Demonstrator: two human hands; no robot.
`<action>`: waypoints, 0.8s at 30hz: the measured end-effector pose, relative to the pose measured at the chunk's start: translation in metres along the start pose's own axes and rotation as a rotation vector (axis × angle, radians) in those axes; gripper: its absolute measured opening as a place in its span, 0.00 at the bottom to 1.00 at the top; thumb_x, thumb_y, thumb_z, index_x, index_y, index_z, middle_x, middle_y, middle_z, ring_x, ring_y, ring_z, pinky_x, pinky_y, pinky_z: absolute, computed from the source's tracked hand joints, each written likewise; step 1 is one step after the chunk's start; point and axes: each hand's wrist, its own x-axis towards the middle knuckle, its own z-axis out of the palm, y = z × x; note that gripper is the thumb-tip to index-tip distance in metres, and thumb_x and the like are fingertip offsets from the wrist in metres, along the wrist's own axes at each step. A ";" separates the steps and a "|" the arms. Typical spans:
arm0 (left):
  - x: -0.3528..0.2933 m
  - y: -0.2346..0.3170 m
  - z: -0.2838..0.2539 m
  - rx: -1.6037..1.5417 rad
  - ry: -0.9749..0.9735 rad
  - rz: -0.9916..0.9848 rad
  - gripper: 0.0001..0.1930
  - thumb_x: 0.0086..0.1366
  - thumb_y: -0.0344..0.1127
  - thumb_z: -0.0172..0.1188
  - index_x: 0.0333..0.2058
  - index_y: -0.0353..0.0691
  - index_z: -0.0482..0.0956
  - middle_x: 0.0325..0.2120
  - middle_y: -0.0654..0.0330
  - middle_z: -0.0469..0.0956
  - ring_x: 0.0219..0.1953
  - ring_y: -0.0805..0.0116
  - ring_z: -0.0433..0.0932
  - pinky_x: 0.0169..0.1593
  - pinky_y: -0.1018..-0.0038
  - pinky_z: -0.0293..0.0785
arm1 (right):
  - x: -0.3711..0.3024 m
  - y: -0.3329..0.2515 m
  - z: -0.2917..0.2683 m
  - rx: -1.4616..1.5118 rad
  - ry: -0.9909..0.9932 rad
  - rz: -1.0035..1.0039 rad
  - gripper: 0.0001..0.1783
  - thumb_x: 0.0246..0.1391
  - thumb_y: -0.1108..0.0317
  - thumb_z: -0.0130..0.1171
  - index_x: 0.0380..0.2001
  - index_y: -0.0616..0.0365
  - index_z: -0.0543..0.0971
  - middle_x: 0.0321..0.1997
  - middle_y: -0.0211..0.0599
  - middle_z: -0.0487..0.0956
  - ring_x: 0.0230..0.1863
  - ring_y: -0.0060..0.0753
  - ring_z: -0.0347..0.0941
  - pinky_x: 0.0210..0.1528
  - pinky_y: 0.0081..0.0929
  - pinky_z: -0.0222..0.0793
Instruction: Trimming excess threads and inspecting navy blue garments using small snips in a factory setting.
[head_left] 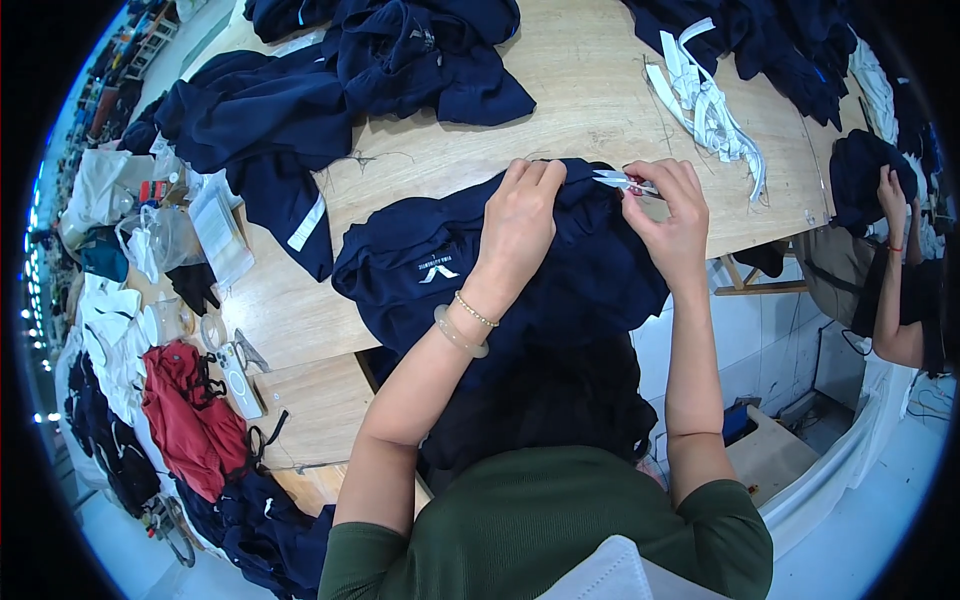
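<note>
A navy blue garment (400,250) with a small white printed mark lies across the table's near edge and hangs toward my lap. My left hand (522,215) rests on it, its fingers curled and pinching the cloth at the far edge. In my right hand (670,215) is a small pair of thread snips (622,181), its pale blades pointing left, just above the garment's far right edge. A short gap separates the blades from my left fingertips. The cloth under my left palm is hidden.
Navy garments (420,60) are heaped at the far left of the wooden table (590,90). White strips (705,105) lie far right, with loose threads. A red garment (190,410), a phone (238,378) and plastic bags (155,240) crowd the left. A co-worker's hand (890,200) holds dark cloth at right.
</note>
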 end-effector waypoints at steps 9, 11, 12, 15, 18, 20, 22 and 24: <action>0.003 -0.001 -0.002 -0.011 0.014 -0.029 0.09 0.56 0.18 0.53 0.35 0.36 0.72 0.28 0.55 0.79 0.35 0.55 0.76 0.37 0.65 0.74 | 0.017 -0.002 0.004 -0.266 -0.132 -0.281 0.11 0.40 0.71 0.65 0.32 0.54 0.80 0.30 0.28 0.74 0.35 0.33 0.68 0.38 0.28 0.64; 0.004 -0.002 -0.002 -0.013 0.021 -0.031 0.08 0.56 0.18 0.53 0.35 0.36 0.73 0.28 0.56 0.79 0.35 0.55 0.76 0.37 0.65 0.74 | 0.021 -0.002 0.004 -0.305 -0.167 -0.317 0.11 0.40 0.70 0.65 0.32 0.54 0.79 0.31 0.28 0.74 0.37 0.32 0.68 0.39 0.28 0.63; 0.004 -0.002 -0.002 -0.015 0.029 -0.033 0.08 0.56 0.19 0.53 0.35 0.36 0.73 0.28 0.56 0.79 0.35 0.56 0.76 0.37 0.65 0.74 | 0.023 -0.002 0.004 -0.313 -0.197 -0.333 0.12 0.41 0.70 0.65 0.33 0.54 0.79 0.32 0.28 0.74 0.37 0.32 0.68 0.39 0.28 0.63; 0.005 -0.001 -0.004 -0.009 0.026 -0.038 0.08 0.57 0.19 0.54 0.35 0.37 0.73 0.28 0.56 0.79 0.35 0.56 0.76 0.36 0.65 0.74 | 0.026 0.000 0.006 -0.317 -0.232 -0.367 0.12 0.41 0.69 0.65 0.33 0.53 0.79 0.32 0.28 0.73 0.38 0.32 0.67 0.39 0.28 0.62; 0.006 -0.001 -0.004 -0.012 0.018 -0.047 0.07 0.57 0.19 0.54 0.34 0.37 0.73 0.28 0.56 0.79 0.34 0.56 0.76 0.36 0.65 0.74 | 0.029 0.000 0.008 -0.310 -0.244 -0.387 0.12 0.41 0.69 0.65 0.34 0.53 0.78 0.32 0.28 0.73 0.39 0.33 0.67 0.39 0.28 0.61; 0.006 -0.001 -0.003 -0.013 0.025 -0.042 0.07 0.57 0.19 0.54 0.34 0.37 0.73 0.28 0.56 0.79 0.34 0.56 0.76 0.36 0.65 0.74 | 0.029 0.000 0.010 -0.308 -0.251 -0.390 0.13 0.42 0.69 0.65 0.34 0.53 0.78 0.32 0.28 0.73 0.39 0.33 0.67 0.39 0.28 0.61; 0.006 -0.001 -0.003 -0.015 0.032 -0.036 0.07 0.57 0.20 0.54 0.34 0.36 0.73 0.28 0.56 0.79 0.34 0.56 0.76 0.36 0.64 0.74 | 0.030 -0.001 0.010 -0.310 -0.263 -0.402 0.12 0.42 0.69 0.65 0.34 0.53 0.78 0.32 0.27 0.73 0.38 0.33 0.67 0.39 0.28 0.61; 0.007 -0.001 -0.004 -0.017 0.029 -0.034 0.07 0.58 0.19 0.53 0.34 0.37 0.73 0.27 0.57 0.79 0.33 0.56 0.76 0.36 0.64 0.74 | 0.030 -0.001 0.011 -0.308 -0.268 -0.413 0.12 0.42 0.69 0.65 0.34 0.53 0.78 0.31 0.27 0.73 0.38 0.33 0.67 0.39 0.29 0.61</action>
